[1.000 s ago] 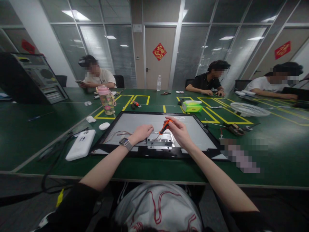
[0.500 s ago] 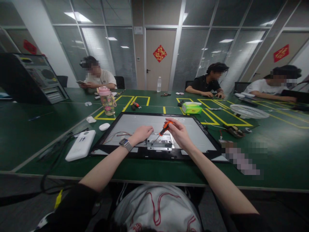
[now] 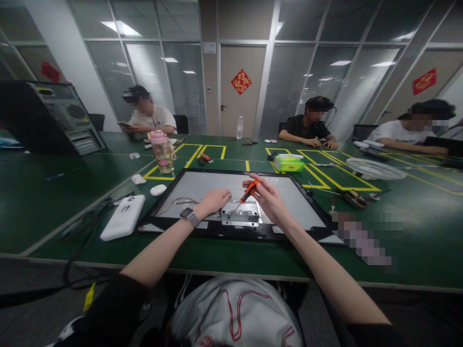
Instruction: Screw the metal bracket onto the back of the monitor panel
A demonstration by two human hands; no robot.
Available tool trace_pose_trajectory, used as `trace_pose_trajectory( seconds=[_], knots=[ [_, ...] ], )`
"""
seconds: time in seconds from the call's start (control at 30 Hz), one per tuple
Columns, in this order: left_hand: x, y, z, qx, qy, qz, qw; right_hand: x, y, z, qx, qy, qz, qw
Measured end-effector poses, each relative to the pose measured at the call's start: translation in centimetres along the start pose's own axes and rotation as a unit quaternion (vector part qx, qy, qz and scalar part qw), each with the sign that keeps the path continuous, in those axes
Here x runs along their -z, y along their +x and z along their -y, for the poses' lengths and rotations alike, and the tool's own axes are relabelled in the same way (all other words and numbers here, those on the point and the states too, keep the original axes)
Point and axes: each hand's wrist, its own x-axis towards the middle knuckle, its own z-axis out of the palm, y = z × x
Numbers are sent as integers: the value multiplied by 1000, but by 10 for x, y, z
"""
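Observation:
A flat display panel (image 3: 202,185) with a black frame lies on the green table. Near its front edge sits a silver metal bracket (image 3: 249,217). My right hand (image 3: 271,197) is closed around the orange and black handle of a screwdriver (image 3: 248,193). Its shaft slants down and left, with the tip at the bracket's left part; exact contact is too small to tell. My left hand (image 3: 214,200), with a watch at the wrist, rests on the panel, its bent fingers against the bracket's upper left side. Thin wires (image 3: 181,201) lie left of that hand.
Left of the panel are a white power bank (image 3: 123,218), a white mouse-like object (image 3: 158,190) and a drinking bottle (image 3: 162,153). A tissue pack (image 3: 288,164) stands behind it. A white fan grille (image 3: 376,168) lies right. Three people sit across the table.
The view has shifted slightly. The screwdriver remains slanted at the bracket, and both hands keep nearly the same places. The co-worker in black has lowered their head a little.

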Motion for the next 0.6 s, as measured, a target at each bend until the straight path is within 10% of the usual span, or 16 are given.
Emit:
trace_pose_trajectory(
  seconds=[0.6],
  knots=[
    [3,-2,-2,-6,-12,-3,1000,-2,-1,5,-2,-14,9,1000]
  ],
)
